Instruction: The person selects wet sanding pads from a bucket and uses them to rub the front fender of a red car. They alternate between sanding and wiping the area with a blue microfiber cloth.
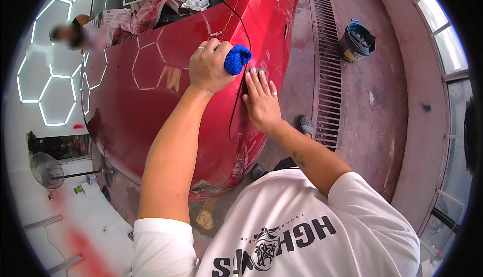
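Observation:
A glossy red car [166,111] fills the middle, its paint wet and streaked beside a curved panel seam. My left hand [210,65] is closed around a bunched blue cloth [237,60], held above the panel near that seam. Just right of the seam, my right hand [262,100] presses on the bodywork with its fingers stretched forward. Under its fingertips a thin dark grey pad [255,70] shows at the edge; most of it is hidden by the hand.
Crumpled newspaper [146,13] lies along the base of the car's glass. A dark bucket [356,42] with things in it stands on the right, past a long floor grate [328,61]. At the left are a fan [47,170] and a blurred person.

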`<state>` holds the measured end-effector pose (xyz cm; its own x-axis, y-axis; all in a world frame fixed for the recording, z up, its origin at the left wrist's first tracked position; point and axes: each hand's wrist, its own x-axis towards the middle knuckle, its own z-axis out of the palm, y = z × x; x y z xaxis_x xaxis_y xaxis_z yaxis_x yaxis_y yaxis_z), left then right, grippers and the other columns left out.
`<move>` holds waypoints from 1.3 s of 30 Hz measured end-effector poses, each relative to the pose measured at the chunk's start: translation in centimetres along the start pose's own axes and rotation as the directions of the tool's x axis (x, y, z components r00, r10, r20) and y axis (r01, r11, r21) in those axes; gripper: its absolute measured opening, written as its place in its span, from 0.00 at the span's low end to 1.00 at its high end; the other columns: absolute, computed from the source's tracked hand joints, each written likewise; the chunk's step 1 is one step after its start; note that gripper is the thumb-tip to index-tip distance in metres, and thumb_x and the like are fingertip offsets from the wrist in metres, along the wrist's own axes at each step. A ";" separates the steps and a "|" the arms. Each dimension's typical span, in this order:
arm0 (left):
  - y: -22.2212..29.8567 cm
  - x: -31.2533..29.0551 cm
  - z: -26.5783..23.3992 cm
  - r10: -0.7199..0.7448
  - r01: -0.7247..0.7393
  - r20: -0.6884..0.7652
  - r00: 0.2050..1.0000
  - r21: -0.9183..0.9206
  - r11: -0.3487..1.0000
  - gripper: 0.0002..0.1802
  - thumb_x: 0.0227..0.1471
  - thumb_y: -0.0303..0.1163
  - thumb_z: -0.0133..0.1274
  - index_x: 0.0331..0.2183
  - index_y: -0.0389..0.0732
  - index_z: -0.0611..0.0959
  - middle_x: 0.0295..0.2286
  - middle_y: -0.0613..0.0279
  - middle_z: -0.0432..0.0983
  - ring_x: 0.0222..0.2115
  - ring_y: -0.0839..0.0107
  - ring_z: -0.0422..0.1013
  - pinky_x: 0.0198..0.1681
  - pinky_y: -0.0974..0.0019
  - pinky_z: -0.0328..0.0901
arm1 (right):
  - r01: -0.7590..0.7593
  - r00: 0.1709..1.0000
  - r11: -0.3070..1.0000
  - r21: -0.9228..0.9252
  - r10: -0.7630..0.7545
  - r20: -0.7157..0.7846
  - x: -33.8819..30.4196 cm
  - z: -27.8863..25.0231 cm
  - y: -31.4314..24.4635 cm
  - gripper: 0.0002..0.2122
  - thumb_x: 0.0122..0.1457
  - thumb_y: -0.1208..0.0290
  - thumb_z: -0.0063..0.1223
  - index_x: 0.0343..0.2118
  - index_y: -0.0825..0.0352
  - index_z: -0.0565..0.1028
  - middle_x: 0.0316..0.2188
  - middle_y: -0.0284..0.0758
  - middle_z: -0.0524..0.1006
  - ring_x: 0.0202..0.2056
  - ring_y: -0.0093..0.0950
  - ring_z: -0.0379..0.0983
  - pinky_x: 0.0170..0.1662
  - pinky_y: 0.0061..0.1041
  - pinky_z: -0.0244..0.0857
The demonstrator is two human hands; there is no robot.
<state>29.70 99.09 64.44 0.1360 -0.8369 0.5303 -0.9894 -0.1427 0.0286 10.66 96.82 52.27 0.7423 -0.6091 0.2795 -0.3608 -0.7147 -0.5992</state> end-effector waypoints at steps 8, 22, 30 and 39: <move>-2.6 -6.5 -2.9 0.061 -0.074 -0.122 0.991 -0.102 0.992 0.28 0.37 0.38 0.76 0.41 0.47 0.81 0.36 0.60 0.77 0.40 0.54 0.76 0.47 0.50 0.72 | -0.067 0.995 0.988 -0.140 0.077 0.067 -5.1 1.0 -5.6 0.31 0.76 0.58 0.44 0.77 0.65 0.56 0.80 0.42 0.52 0.80 0.47 0.44 0.76 0.63 0.44; -2.2 -6.4 -2.2 0.054 -0.070 -0.164 0.985 -0.096 0.993 0.29 0.38 0.41 0.75 0.43 0.48 0.83 0.37 0.60 0.77 0.40 0.53 0.76 0.47 0.51 0.73 | -0.185 0.982 0.976 -0.116 0.181 -0.046 -4.9 2.6 -6.1 0.30 0.77 0.57 0.42 0.77 0.64 0.56 0.80 0.40 0.53 0.79 0.48 0.45 0.76 0.61 0.43; -2.9 -6.8 -2.2 0.050 -0.069 -0.192 0.980 -0.095 0.993 0.24 0.38 0.42 0.74 0.39 0.52 0.83 0.35 0.64 0.76 0.36 0.54 0.76 0.42 0.50 0.74 | -0.112 0.989 0.988 -0.103 0.121 0.083 -10.9 3.7 -9.4 0.31 0.77 0.57 0.42 0.78 0.64 0.56 0.80 0.41 0.53 0.80 0.48 0.44 0.76 0.61 0.42; -2.4 -6.3 -2.0 0.059 -0.077 -0.160 0.985 -0.110 0.991 0.27 0.36 0.41 0.75 0.41 0.48 0.82 0.37 0.61 0.77 0.38 0.53 0.75 0.46 0.51 0.72 | -0.171 0.985 0.985 0.021 0.171 -0.023 -3.8 2.4 -5.5 0.31 0.77 0.56 0.40 0.78 0.64 0.54 0.80 0.43 0.53 0.79 0.50 0.44 0.76 0.62 0.43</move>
<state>31.12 105.78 62.77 0.0676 -0.7484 0.6598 -0.9965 -0.0185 0.0811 11.23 103.88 52.72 0.6565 -0.7301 0.1897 -0.4701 -0.5927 -0.6540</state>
